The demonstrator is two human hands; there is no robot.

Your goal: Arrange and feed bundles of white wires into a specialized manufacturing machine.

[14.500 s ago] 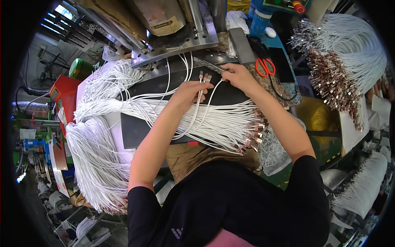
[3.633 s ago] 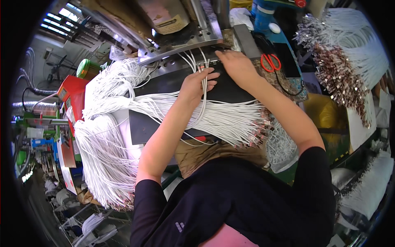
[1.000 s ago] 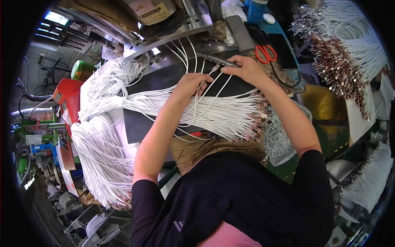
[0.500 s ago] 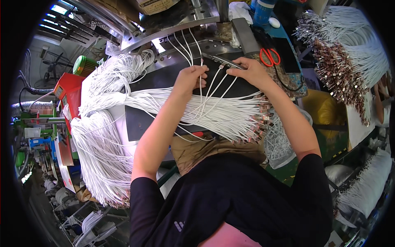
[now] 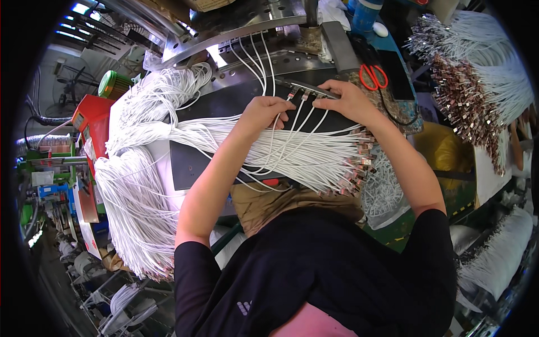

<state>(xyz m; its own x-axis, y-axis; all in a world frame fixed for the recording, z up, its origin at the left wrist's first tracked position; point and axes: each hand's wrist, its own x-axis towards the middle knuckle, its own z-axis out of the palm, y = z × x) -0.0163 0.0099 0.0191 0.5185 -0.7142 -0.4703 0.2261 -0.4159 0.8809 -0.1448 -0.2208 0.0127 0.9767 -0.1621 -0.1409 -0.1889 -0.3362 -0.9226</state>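
Observation:
My left hand [image 5: 265, 113] is closed, its fingertips pinching a white cable just behind its small metal connector [image 5: 290, 96]. That connector is close to a narrow dark metal bar [image 5: 321, 91]; whether it touches cannot be told. My right hand [image 5: 349, 103] grips the bar's right end between thumb and fingers. Another white cable has its connector [image 5: 304, 96] at the bar, and a third runs up under my right thumb. Below both hands lies a thick bundle of white cables [image 5: 303, 157], with coppery connector ends [image 5: 359, 168] at the right.
A perforated metal machine plate [image 5: 236, 66] stands behind, with several cables hanging over it. More cable bundles [image 5: 132, 210] lie at the left. Red-handled scissors [image 5: 373, 77] rest at the right, above a bag of clear small parts [image 5: 382, 188]. Farther right hang more cables [image 5: 469, 101].
My left hand has moved slightly right and down, bringing its cable's connector closer to the bar. My right hand keeps its grip on the bar, which has shifted slightly right.

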